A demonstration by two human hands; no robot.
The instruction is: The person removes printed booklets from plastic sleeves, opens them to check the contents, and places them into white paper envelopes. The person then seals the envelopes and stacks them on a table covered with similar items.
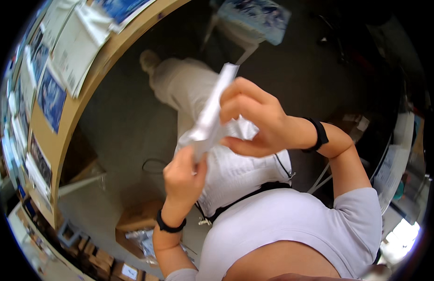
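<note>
My left hand [183, 177] grips the lower end of a long, white folded item [215, 105], which looks like paper or a thin carton and is blurred. It slants up and away from me over my lap. Against its right side are the curled fingers and thumb of my right hand [255, 116], with a gap between thumb and fingers. Blur hides whether they pinch it. Something white and crinkled [244, 128] shows in that gap; I cannot tell whether it belongs to the item. White trousers [234, 175] lie below both hands.
On my left runs a table with a wooden edge [67, 130], bearing stacks of printed sheets [76, 45]. Ahead stands a stool or chair with a blue printed piece [259, 17] on it. An open cardboard box [139, 216] with plastic bags sits at lower left. A white tabletop [396, 161] is at right.
</note>
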